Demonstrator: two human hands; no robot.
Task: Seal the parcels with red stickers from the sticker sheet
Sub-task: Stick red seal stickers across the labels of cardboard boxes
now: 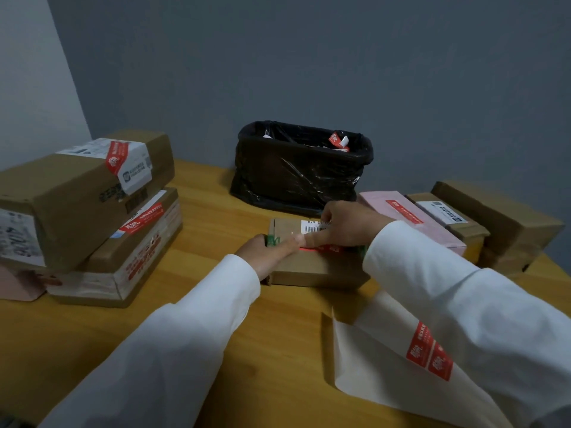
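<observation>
A small brown parcel (pixel 312 267) lies mid-table with a white barcode label on top. A red sticker (pixel 321 249) lies across its top near the front edge. My left hand (pixel 268 250) rests on the parcel's left end, thumb laid flat toward the sticker. My right hand (pixel 349 225) lies on top of the parcel, its thumb pressing down beside the sticker. The sticker sheet (pixel 401 375), pale backing paper with red stickers (pixel 431 352) still on it, lies near the front right, partly under my right sleeve.
Two stacked sealed boxes (pixel 89 211) stand at the left. A bin lined with a black bag (pixel 302 168) stands at the back by the wall. A pink parcel (pixel 414 217) and brown boxes (pixel 494 220) lie at the right. The wooden table (pixel 216 217) ends near the right boxes.
</observation>
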